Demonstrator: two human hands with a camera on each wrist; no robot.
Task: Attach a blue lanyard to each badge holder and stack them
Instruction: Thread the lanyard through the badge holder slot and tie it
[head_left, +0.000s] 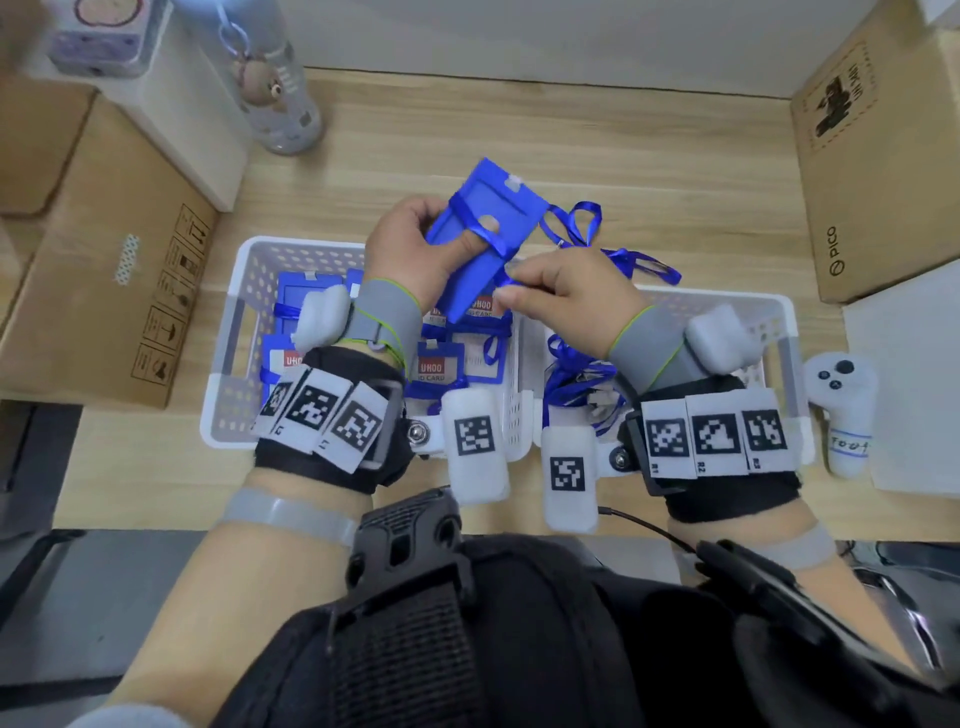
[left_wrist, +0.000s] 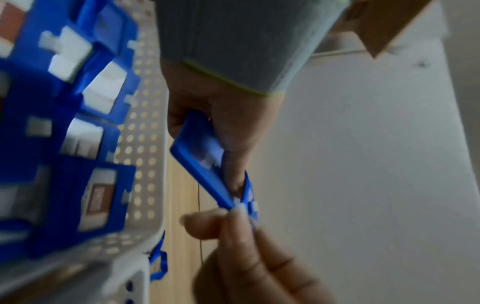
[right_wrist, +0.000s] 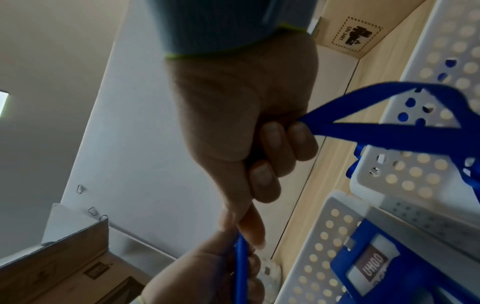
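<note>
A: What are the fingers doing?

B: The left hand (head_left: 410, 249) has its fingers curled round a blue badge holder (head_left: 483, 228), thumb pressed across its face, holding it tilted in the air above the left basket (head_left: 244, 291). The right hand (head_left: 566, 306) has thumb and forefinger pinched together on the blue lanyard (head_left: 576, 223) right at the holder's lower edge; its other fingers are curled in on the strap, which the right wrist view shows running out of the fist.

A: And where does the lanyard go from there?

B: It crosses the holder's face under the left thumb, then loops away over the surface (head_left: 675, 171) behind the baskets.

A: So which step is this?

B: I'd say the wrapping or securing of a lanyard on this one holder, before it goes onto the pile. Whether the clip is already through the slot I cannot tell; the left wrist view is too blurred at that spot.

A: What's around them?

B: Finished-looking holders (head_left: 431, 364) with straps lie in the left basket; loose lanyards (head_left: 576, 374) fill the right basket (head_left: 779, 322). Cardboard boxes (head_left: 104, 249) stand either side.

A: Next move?

B: Probably the right fingers must draw the strap snug while the left keeps the holder from twisting, then lay it flat on the stack
</note>
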